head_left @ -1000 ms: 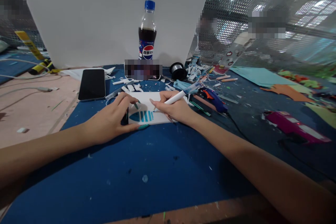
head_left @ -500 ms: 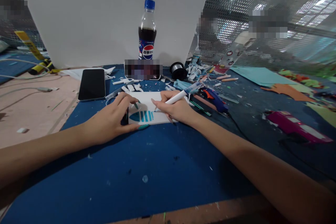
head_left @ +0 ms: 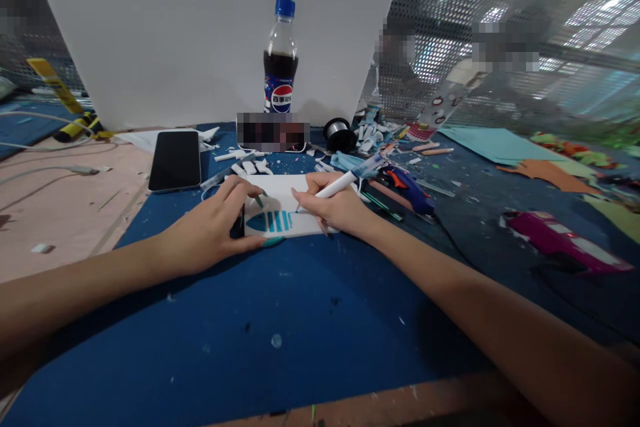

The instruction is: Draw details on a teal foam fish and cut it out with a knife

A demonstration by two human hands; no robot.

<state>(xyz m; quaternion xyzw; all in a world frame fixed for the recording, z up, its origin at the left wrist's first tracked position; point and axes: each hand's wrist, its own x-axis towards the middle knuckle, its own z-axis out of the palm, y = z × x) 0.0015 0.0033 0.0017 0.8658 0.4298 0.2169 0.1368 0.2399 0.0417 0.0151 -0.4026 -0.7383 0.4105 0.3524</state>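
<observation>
My right hand (head_left: 345,207) is closed around a white marker pen (head_left: 336,184), its tip down on a white board (head_left: 285,183). On the board is a teal drawing (head_left: 258,222): a pointed, filled shape followed by several upright stripes, like a fish. The pen tip sits just right of the last stripe. My left hand (head_left: 207,230) rests over the board's left end, thumb along the near edge and fingers apart on top. Its long nails are green. The fingers of my right hand cover part of the board's right end.
Behind the board stand a phone (head_left: 273,135), a cola bottle (head_left: 281,73) and a black spool (head_left: 340,135). A dark tablet (head_left: 175,160) lies left. White scraps (head_left: 370,137), a blue glue gun (head_left: 407,188) and a magenta tool (head_left: 565,240) with a cord lie right.
The pen tip and my right hand's fingertips have shifted slightly to the right, and a little more teal shows beside the last stripe. My left hand stays in place.
</observation>
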